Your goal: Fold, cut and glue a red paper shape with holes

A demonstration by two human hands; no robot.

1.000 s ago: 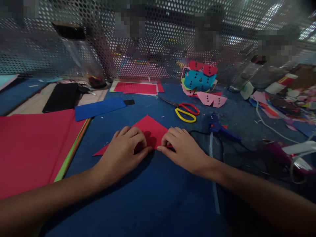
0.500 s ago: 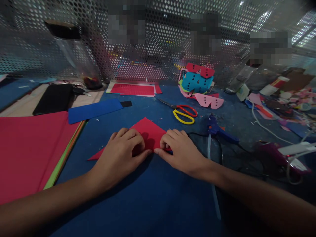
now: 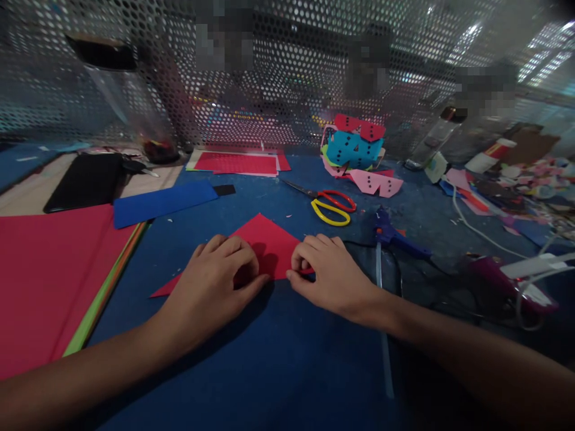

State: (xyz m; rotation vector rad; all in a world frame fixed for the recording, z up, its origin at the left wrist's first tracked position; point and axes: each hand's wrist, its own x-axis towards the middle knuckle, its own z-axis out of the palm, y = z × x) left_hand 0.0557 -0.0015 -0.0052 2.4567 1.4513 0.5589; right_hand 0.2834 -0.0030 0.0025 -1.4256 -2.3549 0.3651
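A red sheet of paper, folded into a triangle, lies on the blue table with its peak pointing away from me. My left hand rests on its left part, fingers curled and thumb along the near folded edge. My right hand holds the same edge farther right, thumb and curled fingers pinching it. Both palms hide much of the paper, though its left tip shows past my left wrist. Beyond the paper lie scissors with one red and one yellow handle.
A blue glue gun with a clear glue stick lies right of my right hand. At left are stacked coloured sheets, a blue strip and a black phone-like slab. Cut paper masks stand at the back before a perforated metal screen.
My hands have slid a little apart along the near edge of the red paper, widening the gap between the thumbs. The whole view has shifted slightly.
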